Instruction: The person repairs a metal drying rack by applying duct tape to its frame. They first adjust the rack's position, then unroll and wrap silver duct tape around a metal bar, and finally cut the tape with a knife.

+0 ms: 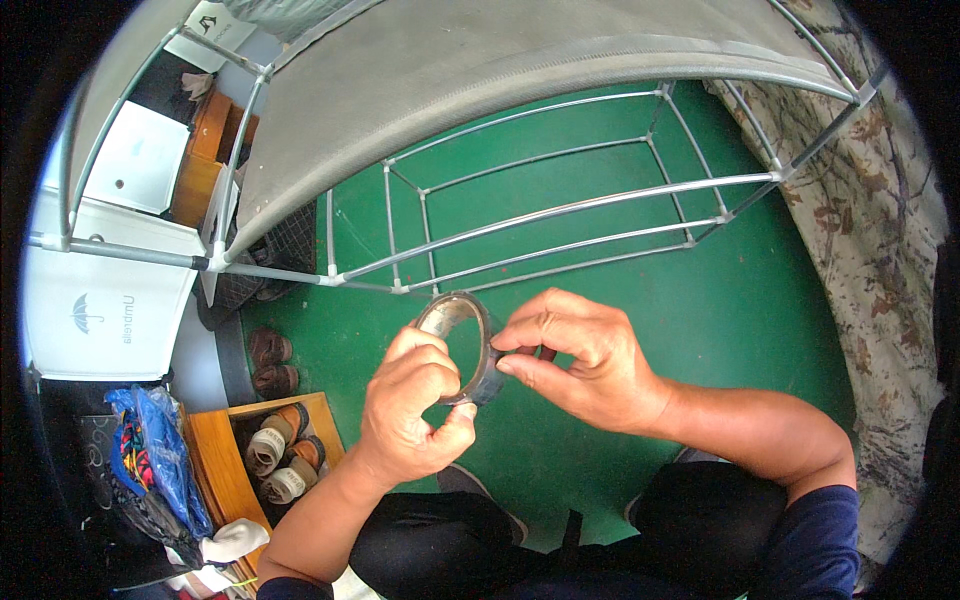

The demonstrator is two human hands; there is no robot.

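A roll of tape [487, 383] with a wide core is held up in front of me, tilted so that I look through its ring. My left hand [412, 405] is closed around its left and lower rim, the thumb pressing near the bottom. My right hand [575, 355] pinches at the roll's outer right side, thumb and forefinger close together against the tape. Whether a loose tape end lies between those fingertips is too small to tell. Just beyond both hands stands a frame of grey metal tubes [560, 208] with pale corner joints.
Grey fabric [520, 45] covers part of the frame. At left are white boxes [110, 300], a blue plastic bag [170, 460] and a wooden box [215, 455] with shoes [290, 455]. Camouflage-patterned cloth [870, 250] hangs at right. The floor [740, 300] is green.
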